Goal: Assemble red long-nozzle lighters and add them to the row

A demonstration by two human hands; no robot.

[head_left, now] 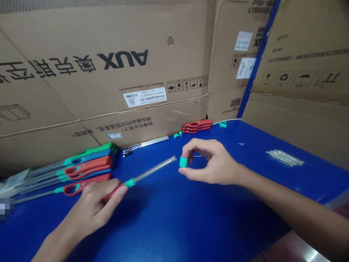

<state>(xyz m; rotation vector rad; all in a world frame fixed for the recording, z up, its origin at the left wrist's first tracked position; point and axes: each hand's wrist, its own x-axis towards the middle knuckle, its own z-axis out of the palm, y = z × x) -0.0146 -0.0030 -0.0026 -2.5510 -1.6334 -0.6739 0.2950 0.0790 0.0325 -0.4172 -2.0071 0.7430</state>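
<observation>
My left hand (102,202) is closed around the red handle of a long-nosed lighter (155,171). Its metal tube points up and to the right, with a green collar at the tube's base. Between thumb and forefinger, my right hand (211,162) pinches a small green plastic sleeve (183,161). The sleeve is just off the tip of the tube, a small gap apart. Behind my right hand, a thin piece with a red end shows in part; my fingers hide the rest.
Lighters in green, blue, orange and red (89,167) lie stacked at the left. Along the cardboard wall (152,80) are metal tubes (155,142), red handle shells (197,126) and small green parts (223,124). Clear plastic pieces (285,158) lie at the right of the blue table (174,222).
</observation>
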